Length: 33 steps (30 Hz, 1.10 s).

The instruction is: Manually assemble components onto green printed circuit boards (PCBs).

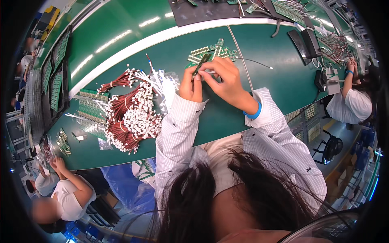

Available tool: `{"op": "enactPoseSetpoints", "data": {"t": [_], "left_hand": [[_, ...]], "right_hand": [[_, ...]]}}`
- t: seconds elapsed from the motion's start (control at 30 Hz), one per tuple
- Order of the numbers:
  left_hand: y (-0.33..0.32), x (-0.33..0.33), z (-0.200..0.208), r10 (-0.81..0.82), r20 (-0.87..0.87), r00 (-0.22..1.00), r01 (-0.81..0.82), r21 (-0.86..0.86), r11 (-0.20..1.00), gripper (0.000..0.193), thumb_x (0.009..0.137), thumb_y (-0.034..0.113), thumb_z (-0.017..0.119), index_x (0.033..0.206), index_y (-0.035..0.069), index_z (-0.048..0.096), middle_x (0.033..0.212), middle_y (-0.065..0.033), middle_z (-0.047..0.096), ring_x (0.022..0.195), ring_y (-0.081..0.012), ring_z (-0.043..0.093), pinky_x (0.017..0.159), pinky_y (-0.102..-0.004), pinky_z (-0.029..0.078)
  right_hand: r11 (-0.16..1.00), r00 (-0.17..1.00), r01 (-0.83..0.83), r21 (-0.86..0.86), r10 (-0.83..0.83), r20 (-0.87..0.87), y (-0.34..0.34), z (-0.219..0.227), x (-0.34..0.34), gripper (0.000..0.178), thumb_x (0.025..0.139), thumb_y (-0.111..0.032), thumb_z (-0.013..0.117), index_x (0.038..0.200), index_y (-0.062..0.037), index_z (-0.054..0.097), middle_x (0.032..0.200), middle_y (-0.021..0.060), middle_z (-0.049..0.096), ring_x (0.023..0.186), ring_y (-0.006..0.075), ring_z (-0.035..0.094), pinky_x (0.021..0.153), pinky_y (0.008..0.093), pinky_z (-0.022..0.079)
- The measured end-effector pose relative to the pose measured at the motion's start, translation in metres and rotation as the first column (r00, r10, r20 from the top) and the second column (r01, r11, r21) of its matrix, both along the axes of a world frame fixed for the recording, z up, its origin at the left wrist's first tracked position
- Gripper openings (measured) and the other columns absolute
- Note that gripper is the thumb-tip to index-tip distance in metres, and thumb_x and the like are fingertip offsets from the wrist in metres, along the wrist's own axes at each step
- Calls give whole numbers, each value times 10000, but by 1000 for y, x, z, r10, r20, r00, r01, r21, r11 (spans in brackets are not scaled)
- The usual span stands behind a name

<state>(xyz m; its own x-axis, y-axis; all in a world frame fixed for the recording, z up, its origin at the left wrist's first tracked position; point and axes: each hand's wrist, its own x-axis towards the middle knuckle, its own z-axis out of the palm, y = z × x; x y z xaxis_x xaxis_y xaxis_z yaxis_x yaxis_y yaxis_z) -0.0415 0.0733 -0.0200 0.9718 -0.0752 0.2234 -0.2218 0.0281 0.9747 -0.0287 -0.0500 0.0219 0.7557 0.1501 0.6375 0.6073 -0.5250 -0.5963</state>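
So the board [201, 64] is a thin green strip, pinched up off the bench between both hands. Its long axis runs on a slant, low end down by the left fingertips, top end poking up and away toward the loose boards [210, 52] lying just past the fingers. It looks edge-on from here, so I can't tell which face is up.

Left hand [191, 84] has thumb and fingers closed on the lower end. Right hand [224, 79] is curled over from the other side, fingertips pressed together against the strip's middle. Whether a connector is between those fingers, can't tell, too small.

Progress-wise, my guess is it's somewhere mid-batch: a big heap of red harnesses [129, 117] with white plugs sits well to the left of the left hand and looks untouched, with green panels [92, 106] beyond it. A thin grey wire [255, 62] trails off to the right of the right hand. I can't see a finished pile anywhere near the fingers, so plenty looks left.
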Motion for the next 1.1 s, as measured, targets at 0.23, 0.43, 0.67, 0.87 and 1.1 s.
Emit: {"op": "enactPoseSetpoints", "data": {"t": [0.23, 0.43, 0.67, 0.87, 1.1], "left_hand": [[1, 0, 5, 9, 142, 990, -24, 105, 994, 213, 884, 33, 367, 1084, -5, 429, 879, -135, 560, 773, -199, 589, 663, -288, 460], [0, 1, 3, 33, 217, 976, -78, 203, 976, 226, 863, 3, 369, 1081, -13, 427, 887, -161, 529, 739, -257, 581, 644, -307, 458], [-3, 0, 8, 65, 301, 951, -153, 279, 948, 275, 815, -79, 344, 1074, -36, 427, 911, -182, 486, 752, -298, 554, 640, -317, 458], [-2, -2, 7, 95, 325, 941, -200, 306, 931, 294, 812, -87, 337, 1088, -40, 427, 915, -192, 484, 746, -293, 554, 627, -313, 456], [1, -2, 19, 156, 220, 963, -227, 347, 910, 193, 825, -16, 427, 995, -2, 517, 824, -133, 562, 632, -240, 582, 555, -298, 460]], "right_hand": [[998, 993, -5, -68, 13, 118, -3, 2, 2, 154, 633, -58, 685, 752, -82, 590, 629, 9, 516, 502, 154, 445, 513, 276, 309], [999, 996, 8, -37, -4, 86, 0, 2, 0, 121, 646, -61, 663, 738, -79, 586, 614, 12, 499, 498, 162, 444, 505, 289, 299], [997, 998, 54, 63, -52, -20, 5, 1, -5, 99, 664, -49, 653, 745, -62, 598, 578, 15, 514, 459, 154, 451, 500, 277, 305], [999, 999, 39, 38, -39, 5, 6, -3, -5, 97, 667, -35, 648, 747, -63, 599, 579, 11, 513, 451, 149, 449, 502, 271, 311], [997, 998, 32, 73, -28, -52, 5, -4, -4, 76, 681, -45, 650, 729, -53, 592, 589, 13, 514, 449, 143, 451, 515, 273, 335]]}}
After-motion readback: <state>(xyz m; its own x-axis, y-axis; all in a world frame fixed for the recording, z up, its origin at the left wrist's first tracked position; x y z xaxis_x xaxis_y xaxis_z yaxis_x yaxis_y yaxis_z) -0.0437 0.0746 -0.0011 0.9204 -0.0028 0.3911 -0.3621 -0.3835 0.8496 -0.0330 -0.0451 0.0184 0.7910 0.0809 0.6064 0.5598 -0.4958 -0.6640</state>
